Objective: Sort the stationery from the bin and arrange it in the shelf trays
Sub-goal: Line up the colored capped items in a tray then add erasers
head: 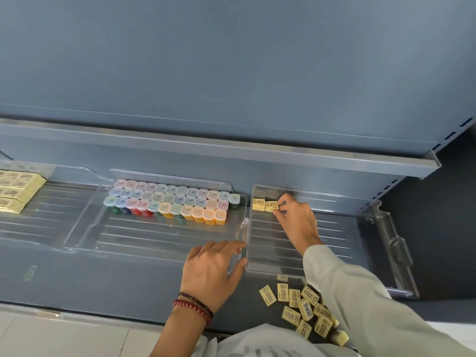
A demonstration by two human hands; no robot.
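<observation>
While the left hand [211,269] lies flat beside the clear tray [340,235], the right hand [296,220] pinches an eraser [271,206] at its far-left corner; loose erasers [305,306] lie nearer, beside the right sleeve [347,292].

glossy clear plastic tray [383,229]; matt metal shelf [128,284]

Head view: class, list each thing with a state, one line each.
Right tray: mostly bare, a short eraser row in its far left corner.
Right hand: pinches the end eraser of that row.
Middle tray: three rows of capped boxes at the back.
Left hand: open, resting on the Middle tray's near right corner.
Loose erasers: scattered on the shelf before the Right tray.
</observation>
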